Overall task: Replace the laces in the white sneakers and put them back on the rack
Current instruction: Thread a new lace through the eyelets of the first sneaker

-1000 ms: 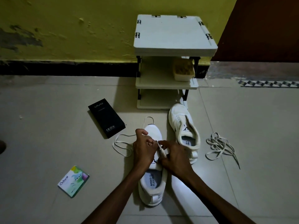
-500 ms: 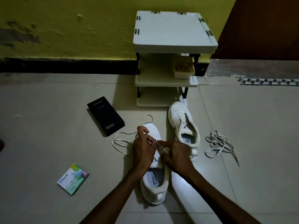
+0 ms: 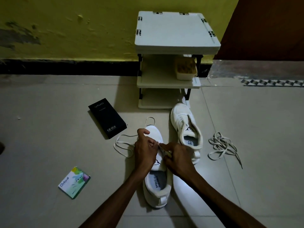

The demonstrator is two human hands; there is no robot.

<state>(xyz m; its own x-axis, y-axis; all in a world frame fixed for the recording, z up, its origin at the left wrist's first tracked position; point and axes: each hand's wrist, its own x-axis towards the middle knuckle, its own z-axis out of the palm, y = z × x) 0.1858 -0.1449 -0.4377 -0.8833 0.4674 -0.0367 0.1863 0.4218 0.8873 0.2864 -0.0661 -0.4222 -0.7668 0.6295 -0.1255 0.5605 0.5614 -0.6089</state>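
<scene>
A white sneaker (image 3: pixel 157 188) lies on the floor tiles in front of me, toe pointing away. My left hand (image 3: pixel 145 150) grips its left eyelet side, fingers curled. My right hand (image 3: pixel 176 157) pinches the white lace (image 3: pixel 122 145) at the eyelets, right against the left hand. The loose part of that lace loops out on the floor to the left and past the toe. A second white sneaker (image 3: pixel 186 127) without a lace lies to the right, its toe near the white three-tier rack (image 3: pixel 176 38).
A tangled pile of older laces (image 3: pixel 222 146) lies on the floor at the right. A black phone box (image 3: pixel 107 118) and a green-white packet (image 3: pixel 74 182) lie at the left. A tub (image 3: pixel 185 68) stands on the rack's middle shelf. The yellow wall runs behind.
Both hands stay at the sneaker's eyelets; the right hand has shifted slightly along the lace. The view has tilted a little.
</scene>
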